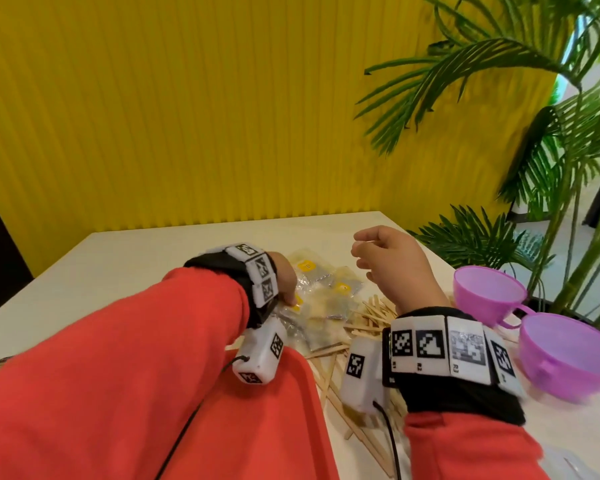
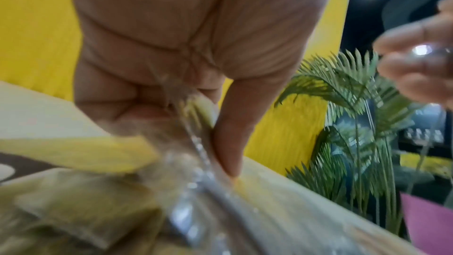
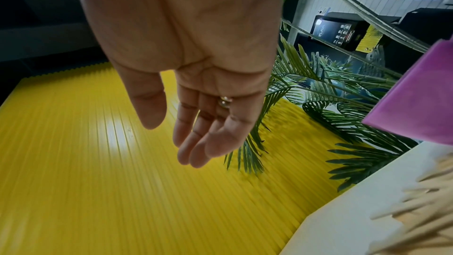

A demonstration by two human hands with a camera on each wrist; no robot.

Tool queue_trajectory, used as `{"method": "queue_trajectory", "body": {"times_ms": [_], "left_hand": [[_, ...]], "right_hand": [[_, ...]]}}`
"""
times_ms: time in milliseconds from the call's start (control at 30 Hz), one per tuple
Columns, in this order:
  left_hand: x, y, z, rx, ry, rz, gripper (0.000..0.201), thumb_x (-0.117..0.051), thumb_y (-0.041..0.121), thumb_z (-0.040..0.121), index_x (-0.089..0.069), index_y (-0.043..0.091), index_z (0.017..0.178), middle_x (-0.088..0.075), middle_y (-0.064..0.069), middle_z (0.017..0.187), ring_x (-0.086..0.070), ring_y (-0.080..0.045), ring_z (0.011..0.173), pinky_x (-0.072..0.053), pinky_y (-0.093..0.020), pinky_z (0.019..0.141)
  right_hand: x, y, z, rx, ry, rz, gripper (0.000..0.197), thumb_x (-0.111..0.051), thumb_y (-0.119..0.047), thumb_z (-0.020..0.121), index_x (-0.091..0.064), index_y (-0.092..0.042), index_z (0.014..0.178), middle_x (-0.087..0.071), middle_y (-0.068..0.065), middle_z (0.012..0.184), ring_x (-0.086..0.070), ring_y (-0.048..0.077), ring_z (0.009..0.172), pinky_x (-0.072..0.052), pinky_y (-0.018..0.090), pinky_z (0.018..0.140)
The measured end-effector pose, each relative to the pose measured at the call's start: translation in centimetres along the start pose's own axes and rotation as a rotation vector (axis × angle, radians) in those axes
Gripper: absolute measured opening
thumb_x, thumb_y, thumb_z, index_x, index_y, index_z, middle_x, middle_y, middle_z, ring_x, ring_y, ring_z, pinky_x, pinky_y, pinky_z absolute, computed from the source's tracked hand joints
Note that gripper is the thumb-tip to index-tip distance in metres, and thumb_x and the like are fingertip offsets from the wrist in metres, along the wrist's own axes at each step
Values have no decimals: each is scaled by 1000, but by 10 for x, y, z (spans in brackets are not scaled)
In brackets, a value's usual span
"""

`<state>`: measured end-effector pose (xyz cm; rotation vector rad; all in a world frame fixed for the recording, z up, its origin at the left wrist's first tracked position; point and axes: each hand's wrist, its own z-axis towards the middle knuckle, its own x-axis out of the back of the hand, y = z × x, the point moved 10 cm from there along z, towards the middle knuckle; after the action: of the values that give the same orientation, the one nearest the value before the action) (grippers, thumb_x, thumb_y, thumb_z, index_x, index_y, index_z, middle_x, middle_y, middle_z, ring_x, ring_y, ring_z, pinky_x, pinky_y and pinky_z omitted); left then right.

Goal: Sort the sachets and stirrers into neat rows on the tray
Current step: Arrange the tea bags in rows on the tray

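Observation:
A heap of clear sachets (image 1: 326, 299) with yellow labels lies mid-table, and wooden stirrers (image 1: 368, 322) are scattered beside and in front of it. My left hand (image 1: 289, 295) reaches into the near left side of the heap. In the left wrist view its curled fingers (image 2: 228, 143) pinch the edge of one clear sachet (image 2: 196, 164). My right hand (image 1: 378, 258) hovers above the table behind the stirrers, fingers relaxed and holding nothing. The right wrist view shows its palm and loose fingers (image 3: 193, 139) empty. The red tray (image 1: 305, 393) lies at the near edge, partly under my left sleeve.
Two purple plastic cups (image 1: 489, 289) (image 1: 568, 355) stand at the right of the table. A potted palm (image 1: 534, 168) leans over the right edge. A ribbed yellow wall (image 1: 187, 116) runs behind the table. Stirrers (image 3: 416, 210) also show blurred in the right wrist view.

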<state>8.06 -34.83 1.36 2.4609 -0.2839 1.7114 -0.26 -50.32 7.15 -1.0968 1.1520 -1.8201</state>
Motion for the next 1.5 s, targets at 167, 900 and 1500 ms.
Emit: {"method": "queue_trajectory", "body": {"times_ms": [167, 900, 1500], "left_hand": [[9, -25, -10, 0, 84, -759, 62, -67, 2, 82, -39, 9, 137, -62, -18, 117, -55, -24, 80, -48, -34, 63], [25, -7, -60, -414, 253, -1622, 25, -71, 4, 74, -53, 19, 84, -65, -10, 88, -59, -15, 64, -46, -22, 55], [39, -27, -67, -509, 342, -1645, 43, -56, -20, 77, -56, 17, 100, -64, 2, 70, -62, -7, 62, -49, -15, 50]], "right_hand": [[0, 3, 0, -19, -10, 41, 9, -56, -17, 88, -60, -22, 94, -62, 2, 94, -60, 22, 93, -49, 38, 83], [-46, -15, -13, 44, -215, 118, 13, -67, -9, 82, -58, -1, 77, -60, 21, 73, -58, 27, 66, -53, 45, 64], [8, -3, -5, -56, 62, 483, 16, -52, 1, 91, -52, -12, 82, -56, 7, 71, -55, 11, 58, -51, 14, 48]]}}
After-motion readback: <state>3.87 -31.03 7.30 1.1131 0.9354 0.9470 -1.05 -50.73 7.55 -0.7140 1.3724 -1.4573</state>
